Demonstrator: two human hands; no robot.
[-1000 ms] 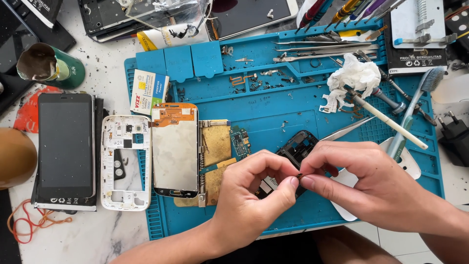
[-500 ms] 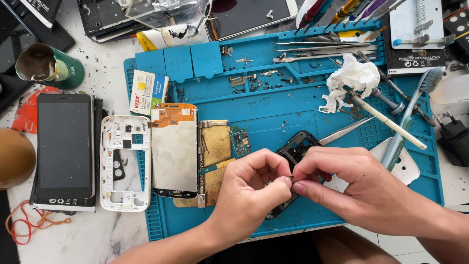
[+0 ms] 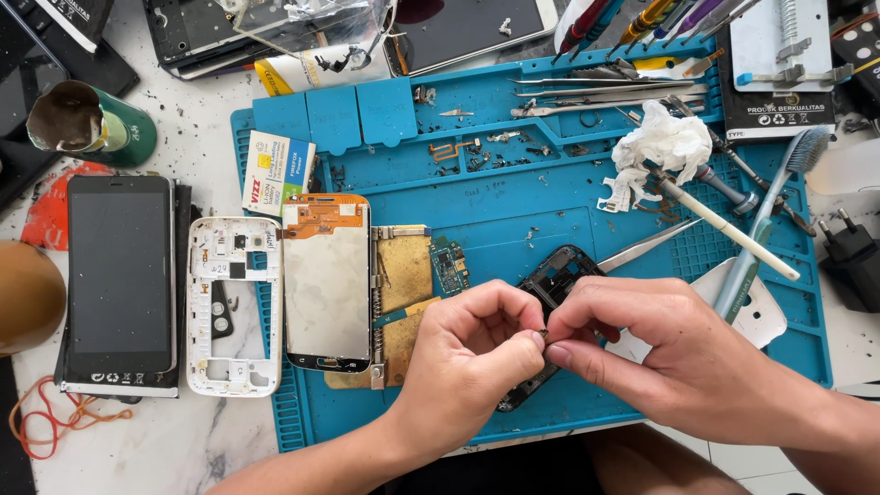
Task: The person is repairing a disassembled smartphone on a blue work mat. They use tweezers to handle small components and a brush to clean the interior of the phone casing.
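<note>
While both hands meet over the blue mat, I see the left hand and the right hand pressed fingertip to fingertip, pinching a tiny dark part between them — too small for me to say what it is. Both are closed on it; neither lies flat or apart.

Just under the fingers sits the black frame, lying on the mat, its lower end hidden by the left hand. I can't tell whether the small part touches the frame or is held just above it.

As for progress, I judge the strip-down well advanced: a screen unit lies face down with its orange flex on top, a gold-shielded board beside it, and a white housing sits bare at the mat's left edge. A dark phone rests whole on the desk, further left. Loose screws and scraps are scattered over the mat's upper trays.

What's left, by my reading, is the fine work on that frame — nothing here is back together yet. Tweezers lie just right of the frame, unused, with a crumpled tissue and a brush beyond.
</note>
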